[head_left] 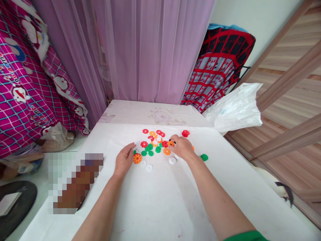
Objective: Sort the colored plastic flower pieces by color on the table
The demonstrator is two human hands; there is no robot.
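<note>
Small notched plastic discs in several colours lie loosely grouped on the white-covered table [155, 201]. My left hand [123, 160] rests at the left side of the group, thumb and forefinger slightly apart, with an orange disc [137, 158] close by its fingertips. On the other side, my right hand [183, 147] pinches another orange disc [171, 143], with dark marks along its rim. A red disc [165, 144] lies just left of those fingers. Green discs [149, 147] are gathered between the hands. The palm and wrist hide part of the right side of the group.
A red stack of discs [185, 133], a white stack [172, 160] and a green stack [204, 157] sit around my right hand. White discs [149, 167] lie nearer me. A white plastic bag [234, 108] stands at the right table edge. A pixelated patch [77, 187] covers something at left.
</note>
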